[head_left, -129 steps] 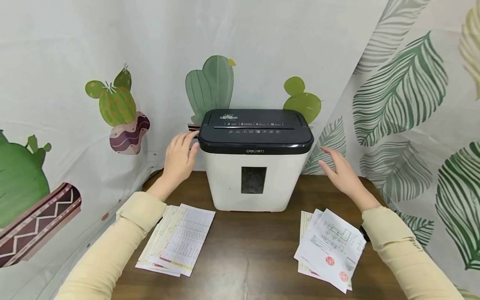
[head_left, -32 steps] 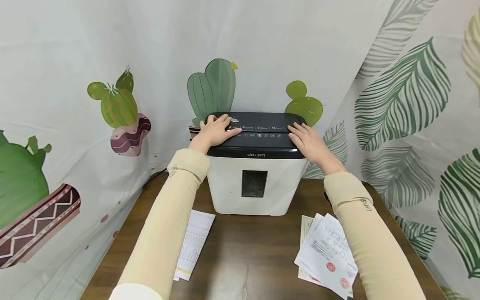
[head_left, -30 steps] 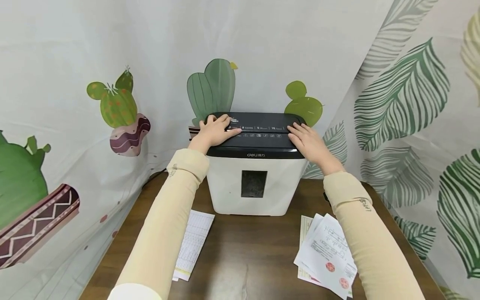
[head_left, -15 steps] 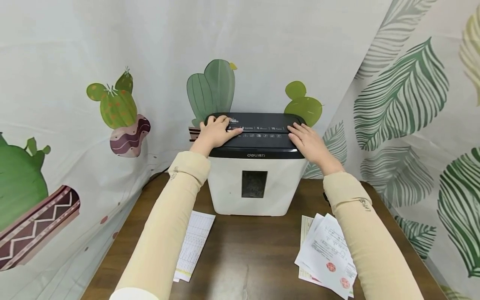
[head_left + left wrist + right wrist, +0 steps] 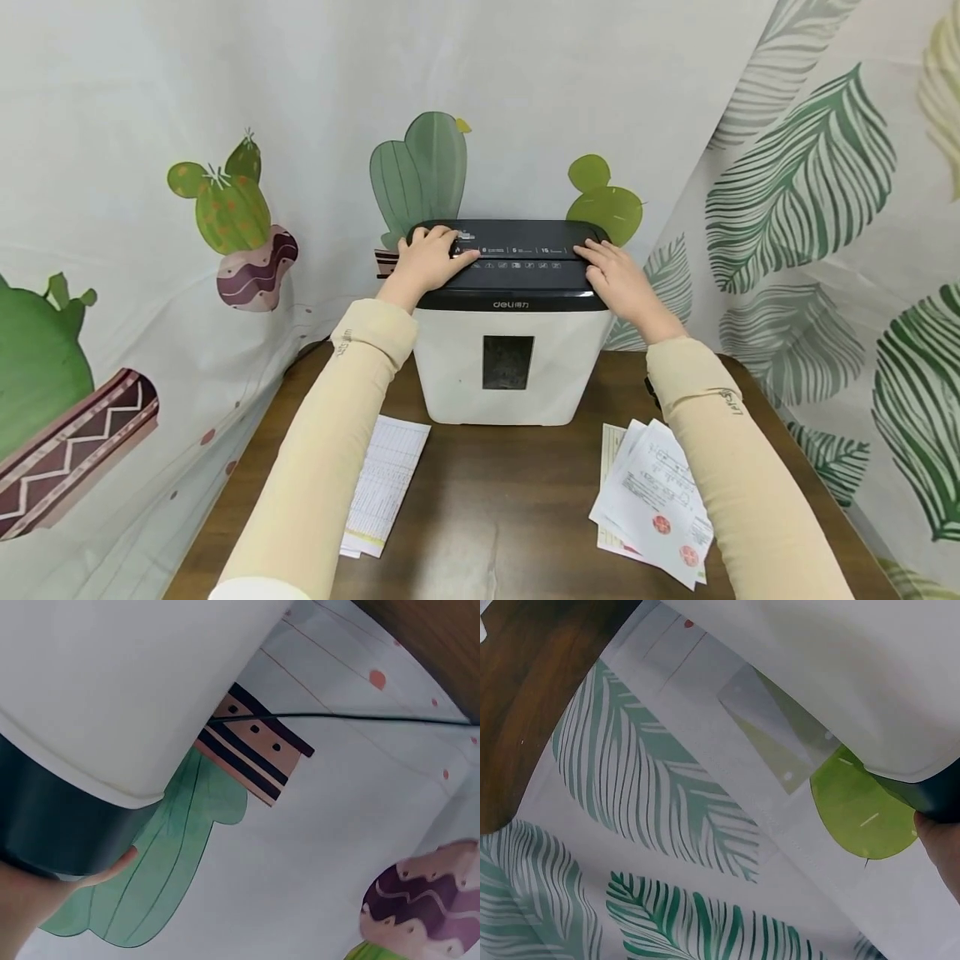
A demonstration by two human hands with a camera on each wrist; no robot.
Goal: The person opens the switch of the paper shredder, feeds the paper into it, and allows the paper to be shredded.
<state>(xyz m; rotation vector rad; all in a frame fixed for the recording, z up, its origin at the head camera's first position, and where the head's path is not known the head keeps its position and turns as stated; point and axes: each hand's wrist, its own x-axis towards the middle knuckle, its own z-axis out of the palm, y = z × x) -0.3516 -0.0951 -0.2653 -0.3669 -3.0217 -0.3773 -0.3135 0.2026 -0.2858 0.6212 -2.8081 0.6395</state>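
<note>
A paper shredder (image 5: pixel 456 358), white below with a black lid (image 5: pixel 517 282) and a dark front window, stands upright at the back of the table. My left hand (image 5: pixel 424 263) rests on the lid's left end, thumb stretched inward near the feed slot. On the right end lies my right hand (image 5: pixel 621 279), its fingers extended over the top. In the left wrist view, one finger of the left hand (image 5: pixel 34 896) shows past the black rim. The right hand (image 5: pixel 941 846) touches the dark lid's edge in the right wrist view.
Printed sheets (image 5: pixel 392 471) lie at left on the brown wooden table (image 5: pixel 495 492), partly under my sleeve. A second paper stack (image 5: pixel 648 504), with red stamps, lies at right. Behind hangs a curtain (image 5: pixel 315 100) with plant prints. A dark cord (image 5: pixel 352 717) runs from the shredder.
Over four seconds ago both hands were beside the shredder; they have moved inward onto its lid. During the last second they have stayed there almost still, while the head view shifted slightly.
</note>
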